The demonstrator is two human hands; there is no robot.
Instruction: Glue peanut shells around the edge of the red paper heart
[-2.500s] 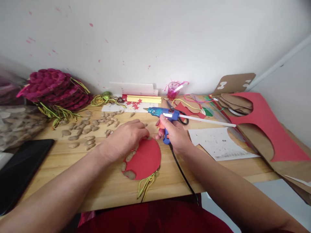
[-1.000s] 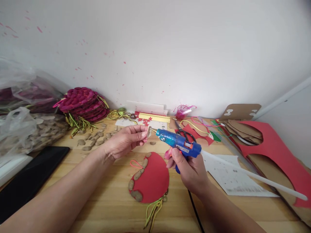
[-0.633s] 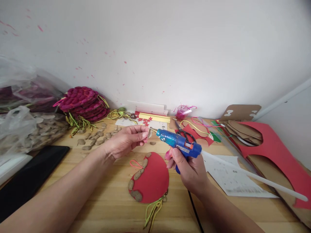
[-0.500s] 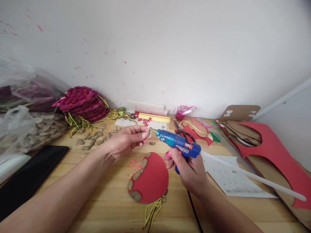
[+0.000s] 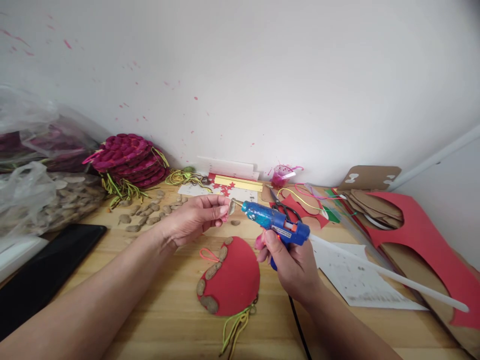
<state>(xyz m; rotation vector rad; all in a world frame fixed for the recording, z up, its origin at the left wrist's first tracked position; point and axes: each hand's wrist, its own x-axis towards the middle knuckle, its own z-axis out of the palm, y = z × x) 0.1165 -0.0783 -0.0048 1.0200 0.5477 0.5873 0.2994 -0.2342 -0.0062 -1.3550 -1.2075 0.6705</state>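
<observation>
Wooden table (image 5: 157,310) beneath; left fingers (image 5: 215,213) pinch peanut (image 5: 231,207).

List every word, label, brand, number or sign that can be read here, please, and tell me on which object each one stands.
No text can be read.
White label on the blue glue gun in the right hand: too small to read.
White sheet beyond that hand: dark marks, too blurred to read.
White paper by the small red stars: faint marks, too small to read.
</observation>
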